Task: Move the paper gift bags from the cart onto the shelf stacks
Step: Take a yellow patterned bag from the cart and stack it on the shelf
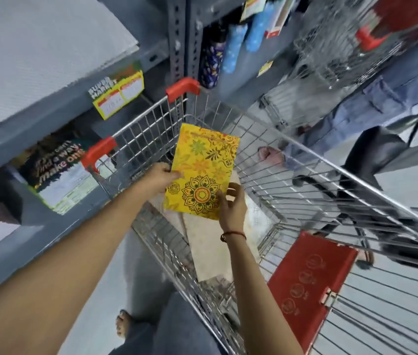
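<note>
A flat yellow paper gift bag (204, 165) with floral and mandala print hangs above the wire cart (292, 175). My left hand (163, 175) grips its left edge. My right hand (232, 204) holds its lower right corner with thumb and fingers. Under the bag, in the cart's basket, lie more pale flat bags (210, 252). The grey metal shelf (49, 108) runs along the left, with a white stack (36, 52) on its upper level and printed items (56, 170) below.
A red flap with gold symbols (305, 285) hangs on the cart's near end. Red corner guards (182, 89) cap the cart's far end. Another person in jeans (356, 111) stands beyond, near a second wire basket (336, 47). Patterned bottles (231, 47) hang above. My leg and foot (123, 326) are below.
</note>
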Available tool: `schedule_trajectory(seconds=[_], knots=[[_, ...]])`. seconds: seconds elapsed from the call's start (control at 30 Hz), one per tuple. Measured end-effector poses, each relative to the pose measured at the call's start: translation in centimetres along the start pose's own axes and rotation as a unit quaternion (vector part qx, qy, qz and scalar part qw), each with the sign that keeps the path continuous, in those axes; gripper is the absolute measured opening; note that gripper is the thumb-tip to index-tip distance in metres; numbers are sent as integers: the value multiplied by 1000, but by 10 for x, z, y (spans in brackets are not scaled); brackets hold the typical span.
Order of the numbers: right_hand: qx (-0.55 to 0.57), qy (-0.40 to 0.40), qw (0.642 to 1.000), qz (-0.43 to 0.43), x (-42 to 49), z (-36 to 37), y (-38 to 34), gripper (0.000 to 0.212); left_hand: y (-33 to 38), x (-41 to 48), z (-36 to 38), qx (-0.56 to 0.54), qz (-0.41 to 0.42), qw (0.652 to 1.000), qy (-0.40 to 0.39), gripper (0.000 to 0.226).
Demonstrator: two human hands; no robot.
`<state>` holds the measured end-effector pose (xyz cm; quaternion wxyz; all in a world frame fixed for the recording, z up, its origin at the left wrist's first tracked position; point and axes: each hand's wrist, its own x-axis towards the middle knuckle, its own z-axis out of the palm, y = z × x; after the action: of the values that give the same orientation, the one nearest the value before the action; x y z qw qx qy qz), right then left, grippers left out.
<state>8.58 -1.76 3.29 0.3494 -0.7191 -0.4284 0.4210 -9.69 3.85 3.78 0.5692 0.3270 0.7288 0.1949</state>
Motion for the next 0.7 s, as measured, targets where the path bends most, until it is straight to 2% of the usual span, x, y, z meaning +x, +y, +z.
schedule_trajectory(seconds=[0.1, 0.23, 0.3, 0.47, 0.57, 0.7], knots=[[28, 8, 997, -68, -13, -8, -46, 18, 23, -43, -28, -69, 95, 992, 37, 8], [72, 1, 986, -151, -36, -4, -111, 16, 53, -98, -79, -134, 194, 967, 92, 8], [83, -4, 978, -189, -52, 4, -137, 16, 58, -128, -104, -144, 238, 954, 114, 19], [102, -49, 971, -210, -95, 27, -179, 18, 46, -173, -157, -155, 270, 935, 170, 28], [104, -71, 962, -244, -125, 54, -204, 19, 28, -209, -200, -177, 283, 921, 203, 28], [125, -144, 940, -282, -170, 102, -243, 21, -7, -255, -262, -200, 298, 891, 278, 23]])
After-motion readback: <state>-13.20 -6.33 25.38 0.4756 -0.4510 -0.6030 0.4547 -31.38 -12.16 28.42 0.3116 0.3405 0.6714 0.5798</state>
